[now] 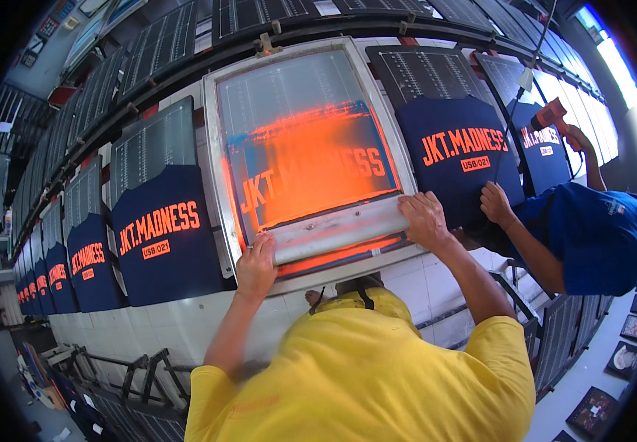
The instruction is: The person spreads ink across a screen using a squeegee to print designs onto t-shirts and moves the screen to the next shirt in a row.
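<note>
If one hand drags harder, the squeegee (338, 230) could skew and smear orange ink across the screen frame (305, 151) lying on the navy shirt, on the long desk (186, 324). The left hand (257, 267) and right hand (424, 219) each clamp an end of the squeegee, fingers curled closed over it, near the frame's lower edge.

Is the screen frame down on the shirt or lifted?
Down: the screen frame lies flat over the shirt, both hands on the squeegee inside it.
</note>
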The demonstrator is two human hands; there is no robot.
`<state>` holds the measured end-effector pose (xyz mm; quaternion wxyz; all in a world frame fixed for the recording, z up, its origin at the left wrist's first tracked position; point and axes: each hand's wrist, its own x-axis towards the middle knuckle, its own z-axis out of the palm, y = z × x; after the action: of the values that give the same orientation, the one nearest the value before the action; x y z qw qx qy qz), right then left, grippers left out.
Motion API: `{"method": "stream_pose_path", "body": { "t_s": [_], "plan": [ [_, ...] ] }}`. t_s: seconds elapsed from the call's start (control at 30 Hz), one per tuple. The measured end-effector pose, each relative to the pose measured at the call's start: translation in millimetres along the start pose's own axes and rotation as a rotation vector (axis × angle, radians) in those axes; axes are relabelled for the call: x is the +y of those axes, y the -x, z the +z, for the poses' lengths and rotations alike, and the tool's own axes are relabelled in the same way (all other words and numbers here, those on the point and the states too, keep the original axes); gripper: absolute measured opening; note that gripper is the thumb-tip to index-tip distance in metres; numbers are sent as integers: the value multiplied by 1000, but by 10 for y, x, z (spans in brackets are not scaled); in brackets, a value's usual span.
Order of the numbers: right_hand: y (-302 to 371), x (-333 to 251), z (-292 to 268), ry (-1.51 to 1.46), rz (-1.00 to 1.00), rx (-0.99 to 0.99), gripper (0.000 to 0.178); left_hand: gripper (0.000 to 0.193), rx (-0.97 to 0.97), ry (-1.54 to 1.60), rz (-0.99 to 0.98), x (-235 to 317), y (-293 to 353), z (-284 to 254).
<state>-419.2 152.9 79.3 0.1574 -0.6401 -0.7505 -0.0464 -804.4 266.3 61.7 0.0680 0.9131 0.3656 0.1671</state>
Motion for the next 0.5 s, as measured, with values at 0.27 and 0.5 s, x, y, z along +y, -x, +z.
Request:
{"method": "stream_pose_path", "body": {
  "t_s": [0.27,0.5],
  "plan": [
    [-1169,743,268,-18,-59,-31,24,32,10,-9,-98,-429,-980,121],
    [-1838,978,272,-69,-73,-85,16,23,-40,-28,-150,-624,-1399,-23]
  ]
}}
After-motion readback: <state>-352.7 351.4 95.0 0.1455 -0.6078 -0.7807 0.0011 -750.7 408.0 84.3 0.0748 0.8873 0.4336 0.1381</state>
